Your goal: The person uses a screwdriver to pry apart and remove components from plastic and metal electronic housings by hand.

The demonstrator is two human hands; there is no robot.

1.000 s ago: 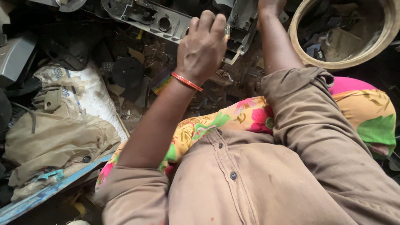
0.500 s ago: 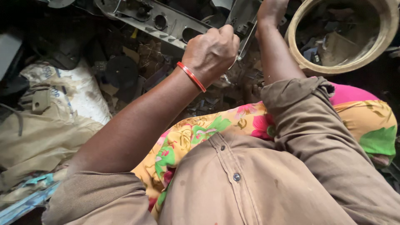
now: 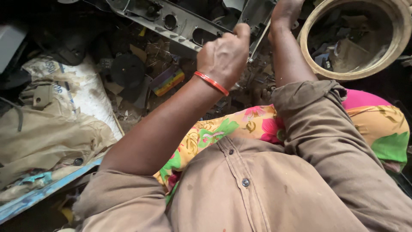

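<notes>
The left hand (image 3: 224, 56), wearing an orange bangle (image 3: 211, 83), is clenched around a thin metal tool (image 3: 257, 41) against the grey plastic panel (image 3: 180, 23), which the right hand (image 3: 285, 10) grasps at its edge, beside a round basket (image 3: 317, 68).

Round tan basket (image 3: 310, 64) of scrap, white sack (image 3: 92, 96), khaki cloth (image 3: 47, 141) — perhaps a bag.

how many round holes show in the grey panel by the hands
3 on the grey panel: one upper left, one middle, one beside the left hand. Others may be hidden behind it.
</notes>
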